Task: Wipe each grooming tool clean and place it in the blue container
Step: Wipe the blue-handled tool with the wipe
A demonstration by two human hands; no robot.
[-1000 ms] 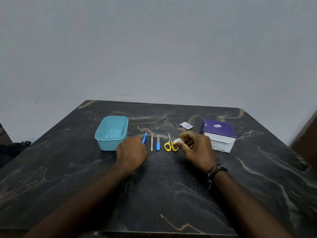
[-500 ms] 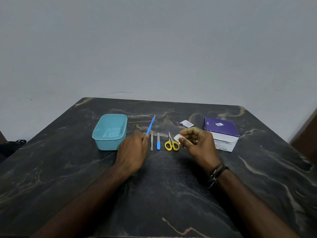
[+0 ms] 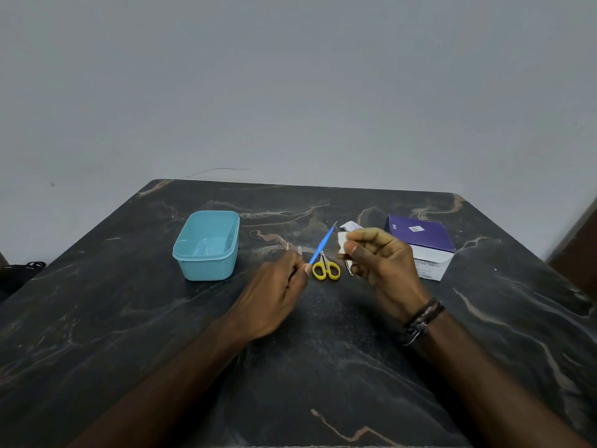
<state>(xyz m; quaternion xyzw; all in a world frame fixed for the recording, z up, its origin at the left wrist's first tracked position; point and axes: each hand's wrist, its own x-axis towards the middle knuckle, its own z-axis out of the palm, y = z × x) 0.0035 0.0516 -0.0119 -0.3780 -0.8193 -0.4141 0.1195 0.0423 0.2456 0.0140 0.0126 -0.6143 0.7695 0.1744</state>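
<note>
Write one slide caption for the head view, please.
Left hand holds blue tool; right hand pinches white wipe beside it.

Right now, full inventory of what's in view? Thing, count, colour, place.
table: 1, dark marble-patterned, fills lower frame
container: 1, light blue, open, left of centre on table
thin tool: 1, blue, raised, pinched in left hand, tip toward the wipe
scissors: 1, yellow handles, on table between the hands
wipe: 1, white, held in right hand
box: 1, purple and white, right side of table
sachet: 1, white, on table behind right hand
left hand: 1, grips blue tool
right hand: 1, wristbands, pinches wipe
</note>
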